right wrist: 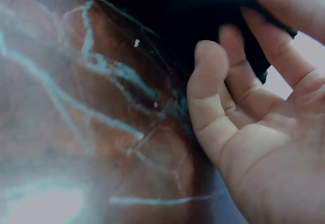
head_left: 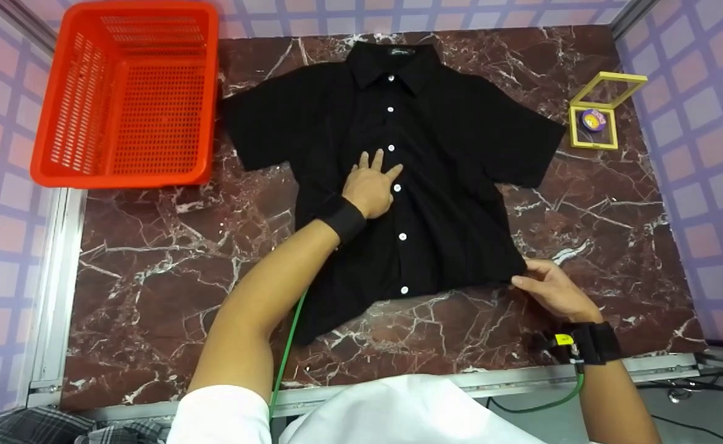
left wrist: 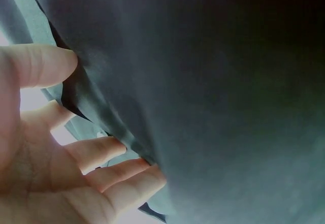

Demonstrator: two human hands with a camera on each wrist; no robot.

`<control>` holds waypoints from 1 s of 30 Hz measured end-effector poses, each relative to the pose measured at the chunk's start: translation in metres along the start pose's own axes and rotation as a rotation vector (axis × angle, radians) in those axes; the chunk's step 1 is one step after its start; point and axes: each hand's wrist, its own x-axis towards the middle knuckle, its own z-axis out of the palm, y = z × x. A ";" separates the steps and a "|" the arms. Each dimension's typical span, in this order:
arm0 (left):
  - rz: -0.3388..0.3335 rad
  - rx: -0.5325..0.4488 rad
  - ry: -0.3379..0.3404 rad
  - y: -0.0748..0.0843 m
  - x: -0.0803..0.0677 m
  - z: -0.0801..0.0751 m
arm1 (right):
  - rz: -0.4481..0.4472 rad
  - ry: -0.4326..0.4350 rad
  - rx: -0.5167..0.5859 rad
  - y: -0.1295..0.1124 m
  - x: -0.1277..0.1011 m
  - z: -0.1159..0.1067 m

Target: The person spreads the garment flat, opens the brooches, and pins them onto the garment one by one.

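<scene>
A black short-sleeved shirt [head_left: 447,209] with white buttons lies front up, its collar toward the back wall. My left hand [head_left: 370,188] rests on the shirt's front beside the button row, fingers spread. Dark cloth fills most of the left wrist view, with the fingertips of my left hand [left wrist: 66,153] against it. At the lower right corner of the hem, my right hand [head_left: 552,287] pinches the cloth between thumb and fingers. In the right wrist view the shirt's edge [right wrist: 203,10] runs between the thumb and fingers. The lower left hem hangs nearer to me than the right side.
A red plastic basket [head_left: 207,123] stands at the back left, close to the left sleeve. On the right sits an open yellow-framed box [head_left: 594,145] with a small purple and yellow round item [head_left: 593,120] inside. The tabletop [head_left: 170,265] is dark red marble pattern.
</scene>
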 end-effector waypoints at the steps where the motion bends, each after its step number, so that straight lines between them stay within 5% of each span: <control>1: 0.000 0.005 0.001 0.000 0.000 0.000 | -0.015 -0.005 0.010 0.001 -0.001 0.000; 10: -0.006 0.001 0.007 0.001 0.000 0.002 | -0.168 0.039 0.087 0.007 -0.004 0.005; 20: -0.007 -0.004 0.005 0.001 0.000 0.001 | -0.042 0.195 -0.104 0.007 -0.005 0.019; 30: -0.014 -0.001 -0.005 0.001 0.000 0.000 | -0.170 0.302 -0.293 0.010 0.005 0.023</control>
